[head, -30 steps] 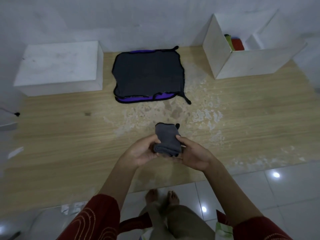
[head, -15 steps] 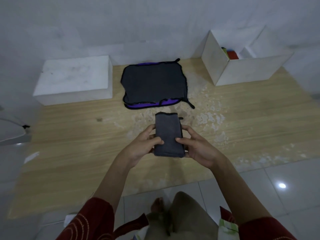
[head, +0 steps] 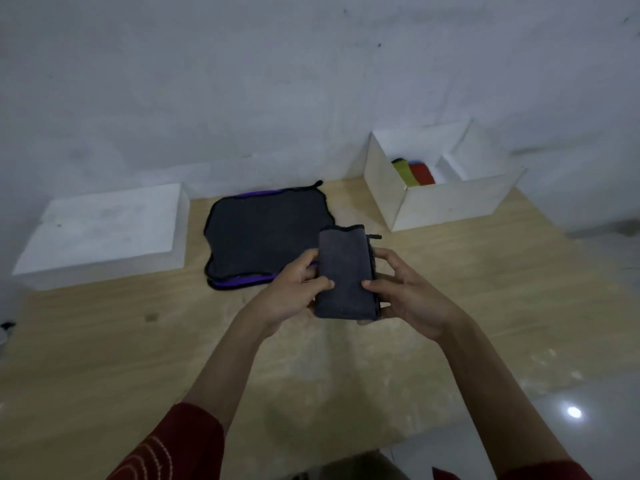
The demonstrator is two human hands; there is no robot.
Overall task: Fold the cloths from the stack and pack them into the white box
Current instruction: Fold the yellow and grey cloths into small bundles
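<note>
While aloft, one cloth (head: 346, 275), two hands (head: 294, 289) (head: 412, 299)

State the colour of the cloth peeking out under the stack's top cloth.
Purple; the cloth shows at the near edge of the stack, head view.

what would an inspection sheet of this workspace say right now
surface: wood-grain board, lying flat.
job's things: folded grey cloth held up; cloth stack, dark over purple, lying flat; white box open, yellow-green cloth and red cloth inside.
clutter: white block at left.
hands: left hand and right hand both grip the folded grey cloth.
cables: small dark thing at left edge, cannot tell.
surroundings: white wall; glossy tiled floor.
</note>
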